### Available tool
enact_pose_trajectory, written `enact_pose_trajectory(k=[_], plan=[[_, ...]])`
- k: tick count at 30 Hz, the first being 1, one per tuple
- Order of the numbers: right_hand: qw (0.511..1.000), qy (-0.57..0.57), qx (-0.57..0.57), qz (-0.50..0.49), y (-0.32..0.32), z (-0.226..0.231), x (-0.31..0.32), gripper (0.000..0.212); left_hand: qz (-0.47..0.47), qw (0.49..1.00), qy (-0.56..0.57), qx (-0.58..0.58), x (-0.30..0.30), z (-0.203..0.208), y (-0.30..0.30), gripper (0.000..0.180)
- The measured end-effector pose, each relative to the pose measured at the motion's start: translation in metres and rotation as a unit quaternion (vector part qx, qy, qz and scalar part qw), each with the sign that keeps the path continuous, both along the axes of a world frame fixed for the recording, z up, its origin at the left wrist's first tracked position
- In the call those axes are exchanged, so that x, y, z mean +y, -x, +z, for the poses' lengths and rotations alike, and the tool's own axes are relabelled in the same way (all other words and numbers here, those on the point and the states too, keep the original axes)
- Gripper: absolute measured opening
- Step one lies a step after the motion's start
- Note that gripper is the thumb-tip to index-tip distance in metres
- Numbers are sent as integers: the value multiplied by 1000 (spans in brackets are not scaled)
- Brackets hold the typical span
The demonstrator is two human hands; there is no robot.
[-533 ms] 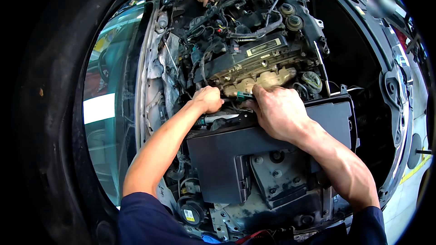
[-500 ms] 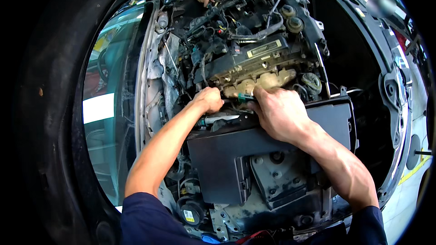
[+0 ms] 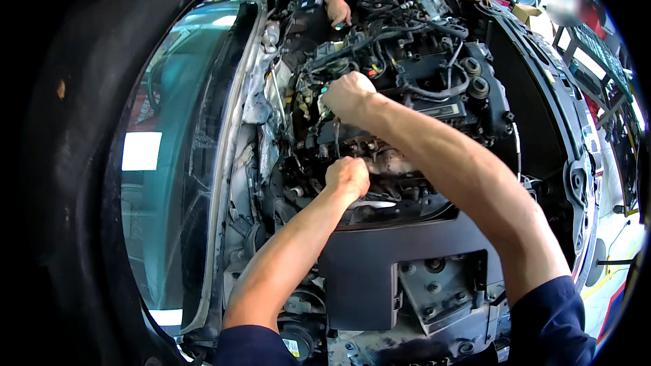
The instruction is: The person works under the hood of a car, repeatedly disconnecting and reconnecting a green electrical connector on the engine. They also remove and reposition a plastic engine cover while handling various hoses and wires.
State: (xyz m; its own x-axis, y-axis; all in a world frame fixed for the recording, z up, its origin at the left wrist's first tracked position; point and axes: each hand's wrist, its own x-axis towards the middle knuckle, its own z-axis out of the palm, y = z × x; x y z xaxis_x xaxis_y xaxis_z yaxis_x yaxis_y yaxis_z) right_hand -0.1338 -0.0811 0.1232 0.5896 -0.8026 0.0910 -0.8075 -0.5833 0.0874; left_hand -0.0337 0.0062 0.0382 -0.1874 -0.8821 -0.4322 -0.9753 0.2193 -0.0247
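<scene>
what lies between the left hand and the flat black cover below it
In the head view, a pale, elongated part and dark engine parts show between the left hand and the black cover.

Mostly black engine [image 3: 435,66], navy sleeves [image 3: 550,322].

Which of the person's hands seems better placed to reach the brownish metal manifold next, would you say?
Probably the left hand: it is beside the manifold, while the right hand is farther up the engine.

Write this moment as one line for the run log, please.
left grip: closed by manifold, contents hidden | right grip: closed over engine, green piece beside | co-worker's hand: farther off
</scene>
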Motion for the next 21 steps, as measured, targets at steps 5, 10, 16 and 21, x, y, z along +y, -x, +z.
enact_pose_trajectory(k=[5, 10, 16, 21], plan=[[997, 3, -56, 60, -11, 15, 5, 17, 3, 1000, 12, -24, 1, -12, 2, 17], [959, 135, -246, -38, 7, 60, -30, 21, 7, 1000, 10, -19, -1, -6, 8, 18], [898, 196, -285, -272, 122, 93, -71, 41, -5, 999, -15, -42, -2, -2, 10, 17], [831, 188, -319, -416, 254, 86, -64, 52, 7, 998, -10, -57, 1, 2, 9, 18]])
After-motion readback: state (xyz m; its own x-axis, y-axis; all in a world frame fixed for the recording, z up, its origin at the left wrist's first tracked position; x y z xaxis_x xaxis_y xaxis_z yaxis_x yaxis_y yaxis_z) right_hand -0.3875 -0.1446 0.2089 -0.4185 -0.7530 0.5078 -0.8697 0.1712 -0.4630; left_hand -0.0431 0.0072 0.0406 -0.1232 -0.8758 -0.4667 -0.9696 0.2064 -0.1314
